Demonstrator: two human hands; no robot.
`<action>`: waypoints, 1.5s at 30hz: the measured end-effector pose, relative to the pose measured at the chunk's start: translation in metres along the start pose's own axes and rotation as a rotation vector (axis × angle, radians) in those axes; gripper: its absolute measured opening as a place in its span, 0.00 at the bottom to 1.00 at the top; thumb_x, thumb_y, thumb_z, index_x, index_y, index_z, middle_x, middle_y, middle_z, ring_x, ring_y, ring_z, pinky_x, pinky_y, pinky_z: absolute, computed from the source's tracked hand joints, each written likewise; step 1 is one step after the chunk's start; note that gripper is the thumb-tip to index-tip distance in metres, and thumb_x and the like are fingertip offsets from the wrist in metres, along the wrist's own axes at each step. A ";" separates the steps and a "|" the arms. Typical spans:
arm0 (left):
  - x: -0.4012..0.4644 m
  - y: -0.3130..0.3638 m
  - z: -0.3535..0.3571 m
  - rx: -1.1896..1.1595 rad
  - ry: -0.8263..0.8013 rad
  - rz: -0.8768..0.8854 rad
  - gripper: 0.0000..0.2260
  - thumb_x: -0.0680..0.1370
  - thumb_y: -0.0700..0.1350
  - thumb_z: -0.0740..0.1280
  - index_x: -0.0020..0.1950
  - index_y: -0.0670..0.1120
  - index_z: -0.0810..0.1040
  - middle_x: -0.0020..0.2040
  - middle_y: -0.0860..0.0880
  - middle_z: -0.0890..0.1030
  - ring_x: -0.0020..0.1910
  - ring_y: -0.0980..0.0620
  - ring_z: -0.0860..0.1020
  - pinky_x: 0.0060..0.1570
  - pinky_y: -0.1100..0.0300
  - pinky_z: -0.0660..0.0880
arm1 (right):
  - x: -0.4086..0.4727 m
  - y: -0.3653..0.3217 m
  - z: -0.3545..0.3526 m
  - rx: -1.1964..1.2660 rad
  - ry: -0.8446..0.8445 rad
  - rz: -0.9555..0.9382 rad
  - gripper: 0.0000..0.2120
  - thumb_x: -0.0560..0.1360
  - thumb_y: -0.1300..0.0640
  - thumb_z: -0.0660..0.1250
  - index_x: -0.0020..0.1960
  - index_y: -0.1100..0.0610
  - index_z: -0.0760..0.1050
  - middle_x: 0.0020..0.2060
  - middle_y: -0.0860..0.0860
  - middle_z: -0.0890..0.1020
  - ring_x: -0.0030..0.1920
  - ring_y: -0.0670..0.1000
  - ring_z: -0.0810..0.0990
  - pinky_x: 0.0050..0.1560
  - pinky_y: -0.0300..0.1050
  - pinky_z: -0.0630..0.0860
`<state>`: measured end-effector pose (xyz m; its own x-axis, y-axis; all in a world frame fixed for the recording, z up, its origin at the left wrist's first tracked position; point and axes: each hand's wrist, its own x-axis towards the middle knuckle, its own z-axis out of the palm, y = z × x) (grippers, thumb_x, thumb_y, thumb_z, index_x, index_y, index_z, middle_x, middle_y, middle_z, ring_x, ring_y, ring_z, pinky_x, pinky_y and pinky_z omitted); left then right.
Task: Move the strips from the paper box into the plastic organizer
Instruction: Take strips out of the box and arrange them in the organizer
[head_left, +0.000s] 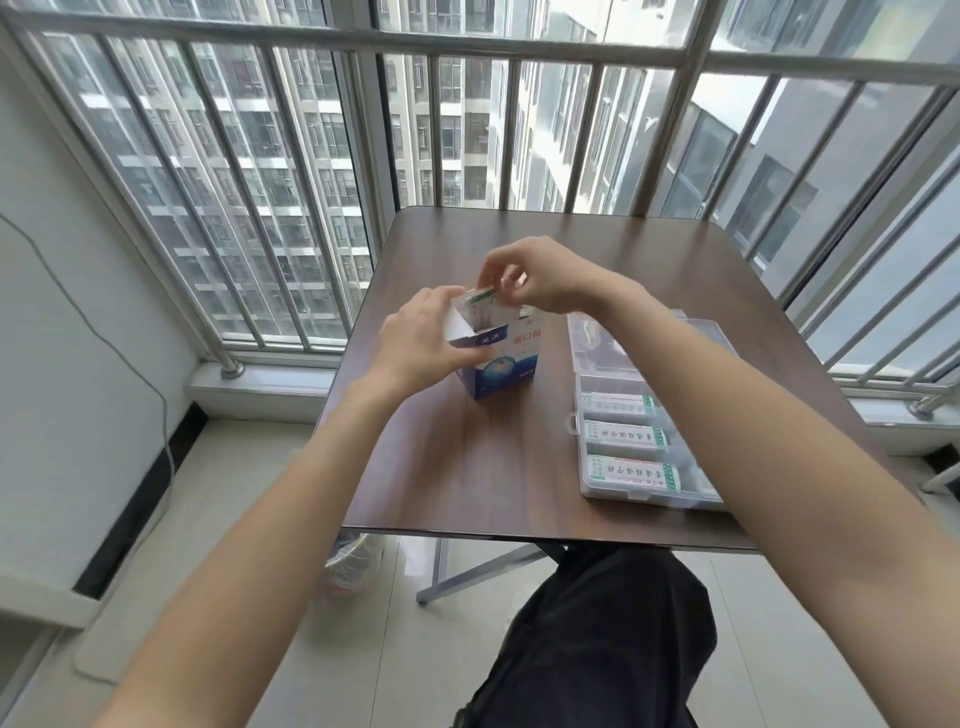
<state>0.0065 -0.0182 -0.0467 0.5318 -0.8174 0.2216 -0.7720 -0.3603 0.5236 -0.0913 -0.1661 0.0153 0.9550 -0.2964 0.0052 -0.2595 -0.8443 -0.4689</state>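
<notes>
Brown wood covers the small table (467, 467), which stands by a big window with grey metal bars (291, 171). Tall buildings show outside. The floor has pale shiny tiles (363, 649), and a thin wire (156, 395) runs down the white wall on the left.

Near the middle of the table stands the blue and white paper box (501, 369), its top flap open. The left hand (421, 338) holds the box by its open flap, fingers curled around it. The right hand (535, 280) pinches a bunch of strips (480, 304) with fingertips at the box's mouth; the strips are still partly inside.

Along the right edge of the table lies the clear plastic organizer (644, 405), lid open. Three packs of strips (631, 470) lie in its near compartments.
</notes>
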 end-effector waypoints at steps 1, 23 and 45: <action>0.000 0.000 0.001 -0.003 0.000 0.002 0.35 0.67 0.60 0.74 0.69 0.50 0.68 0.62 0.50 0.74 0.62 0.50 0.72 0.60 0.54 0.69 | -0.001 0.002 0.000 0.018 -0.009 0.009 0.12 0.74 0.67 0.66 0.53 0.56 0.79 0.45 0.48 0.79 0.46 0.48 0.78 0.45 0.41 0.75; 0.004 -0.004 0.002 -0.010 -0.023 0.002 0.36 0.66 0.62 0.73 0.69 0.50 0.67 0.61 0.51 0.74 0.62 0.50 0.72 0.58 0.53 0.69 | 0.009 -0.006 0.003 -0.272 -0.015 -0.047 0.08 0.78 0.52 0.63 0.47 0.56 0.70 0.44 0.51 0.75 0.39 0.51 0.73 0.40 0.43 0.67; 0.006 -0.004 0.001 0.013 -0.032 0.011 0.38 0.65 0.64 0.73 0.70 0.51 0.67 0.62 0.51 0.74 0.61 0.50 0.73 0.58 0.53 0.70 | 0.004 -0.009 -0.019 -0.118 -0.402 0.074 0.14 0.73 0.53 0.71 0.58 0.53 0.77 0.52 0.48 0.82 0.52 0.51 0.81 0.45 0.42 0.79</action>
<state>0.0128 -0.0226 -0.0488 0.5117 -0.8353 0.2012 -0.7826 -0.3565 0.5103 -0.0881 -0.1682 0.0365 0.9071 -0.1798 -0.3806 -0.3214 -0.8798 -0.3503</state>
